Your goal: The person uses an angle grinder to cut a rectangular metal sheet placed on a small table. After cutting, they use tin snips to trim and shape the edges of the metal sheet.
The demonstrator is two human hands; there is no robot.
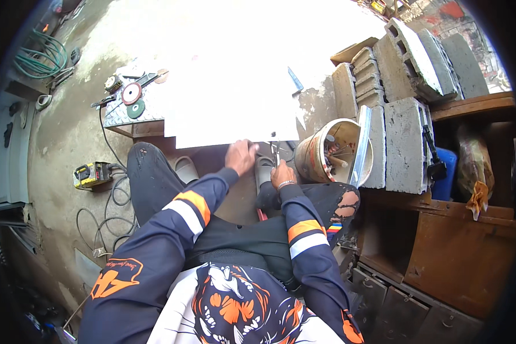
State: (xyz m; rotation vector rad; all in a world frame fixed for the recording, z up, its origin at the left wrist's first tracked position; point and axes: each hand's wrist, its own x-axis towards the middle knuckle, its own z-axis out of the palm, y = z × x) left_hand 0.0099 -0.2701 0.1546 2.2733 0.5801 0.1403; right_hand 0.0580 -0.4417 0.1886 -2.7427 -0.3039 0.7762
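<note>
My left hand [241, 156] presses flat, fingers spread, on the near edge of the large white sheet-metal panel [223, 92] lying on the concrete floor [63, 143]. My right hand [281, 174] is closed around a slim metal hand tool [275, 152] — just beside the panel's edge, near the dirty plastic bucket [332, 152].

You are working in hard daylight from above. The white sheet [229, 86] is blown out to pure glare, its surface detail lost, most of all toward its far edge. Your hands at its near edge sit in your own shade, still readable. The fisheye bends the concrete blocks [404, 97] and the picture's rim fades to black; the corners are soft and dim.
</note>
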